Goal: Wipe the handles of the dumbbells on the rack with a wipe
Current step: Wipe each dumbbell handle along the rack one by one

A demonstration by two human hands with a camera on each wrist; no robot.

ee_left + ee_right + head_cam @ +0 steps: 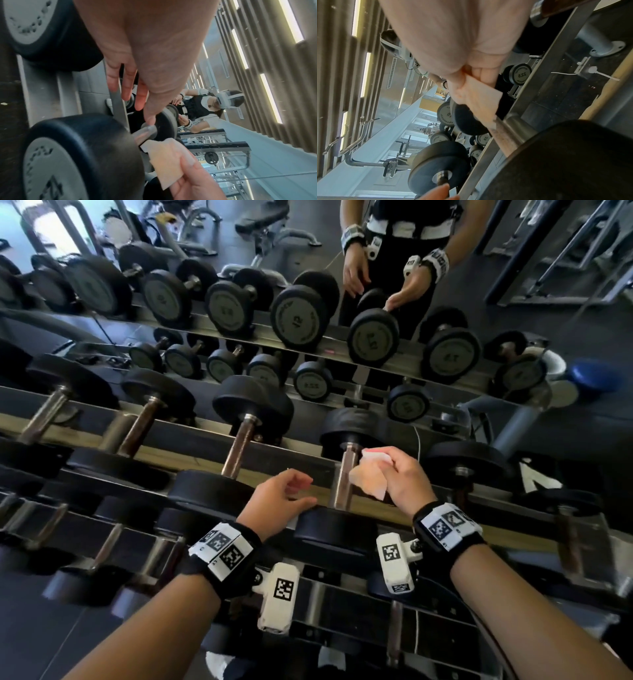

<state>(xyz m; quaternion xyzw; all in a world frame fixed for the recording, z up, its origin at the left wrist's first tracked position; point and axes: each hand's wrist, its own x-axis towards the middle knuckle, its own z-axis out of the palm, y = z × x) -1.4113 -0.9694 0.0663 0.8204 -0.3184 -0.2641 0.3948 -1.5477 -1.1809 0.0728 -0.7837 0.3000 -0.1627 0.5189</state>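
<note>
step: mid-wipe on one handle point(346, 477), top row of the rack point(191, 460); looks like several still to do.
wipe point(371, 475): crumpled in the right hand point(406, 479), touching the right side of the handle. Not wrapped around it from what I can see.
right hand: fingers curled tight round the wipe, thumb on top; wrist view shows the wipe's point(481, 100) loose end hanging onto the bar.
left hand point(279, 499): holds nothing, fingers loosely bent, relaxed. Thumb side rests on or just over the near head point(334, 534) of the same dumbbell; contact unclear.
next: probably fold the wipe round the bar and run it end to end, then shift right to the next dumbbell point(462, 470).
needs: enough squeeze to cover the knurl. Left hand could steady the head if it rolls.
mirror point(445, 285): behind the rack, doubles everything.
</note>
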